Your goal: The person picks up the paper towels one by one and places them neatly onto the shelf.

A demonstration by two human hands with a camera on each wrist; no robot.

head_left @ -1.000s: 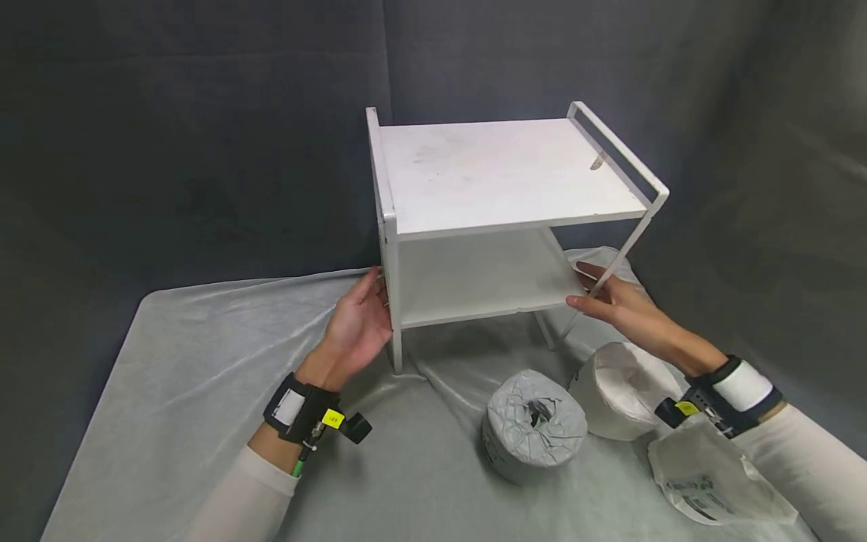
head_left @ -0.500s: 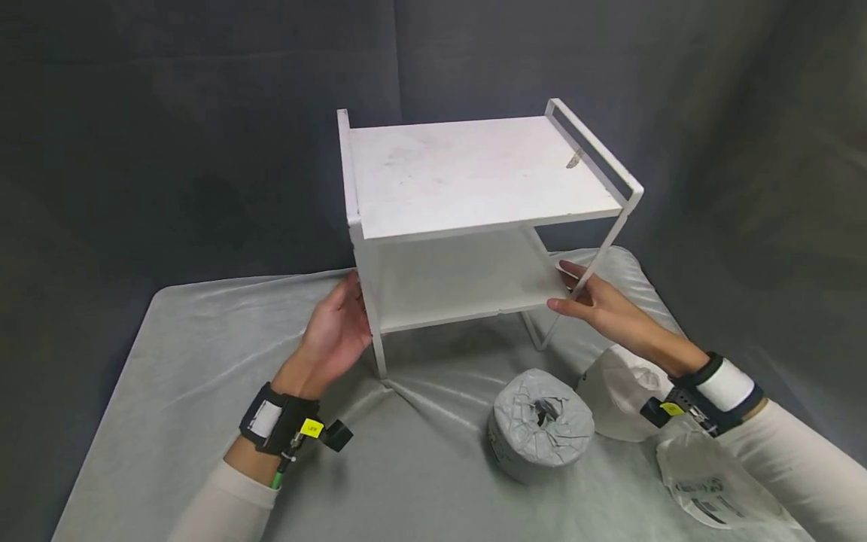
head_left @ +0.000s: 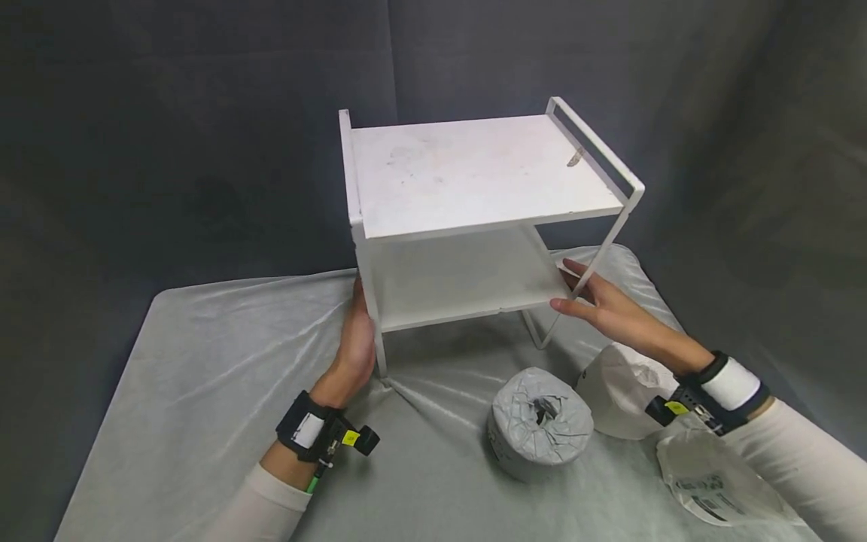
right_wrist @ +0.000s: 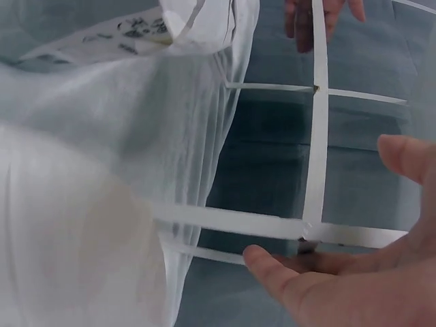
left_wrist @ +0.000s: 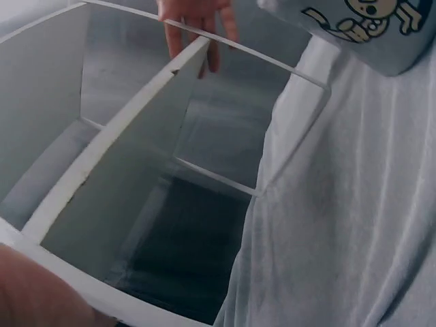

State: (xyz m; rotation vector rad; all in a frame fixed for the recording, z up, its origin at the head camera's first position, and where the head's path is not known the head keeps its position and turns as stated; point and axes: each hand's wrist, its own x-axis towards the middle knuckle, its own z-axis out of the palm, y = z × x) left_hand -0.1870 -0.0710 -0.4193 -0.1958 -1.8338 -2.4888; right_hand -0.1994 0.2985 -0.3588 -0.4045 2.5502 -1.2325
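A white two-tier shelf rack [head_left: 488,177] stands toward the back of the cloth-covered table. My left hand [head_left: 355,342] lies along the rack's left side frame, its fingers partly hidden behind the leg. At the right side, my right hand [head_left: 603,305] touches the frame by the lower shelf's corner, with the thumb in front and extended fingers behind. In the left wrist view, the fingers of that right hand [left_wrist: 201,30] point downward beside the frame. The right wrist view shows its thumb [right_wrist: 409,157] and a finger [right_wrist: 272,269] spread apart around the frame.
A grey paper-wrapped roll [head_left: 539,425] stands in front of the rack. To its right are a white wrapped roll [head_left: 619,391] and a crumpled printed white wrapper [head_left: 718,482], partly under the right forearm. Grey cloth [head_left: 223,361] covers the table; a dark curtain [head_left: 237,135] hangs behind.
The rack has shifted left across the table with both hands at its sides, then stopped. In the last half second my left hand has turned and pressed closer to the left frame.
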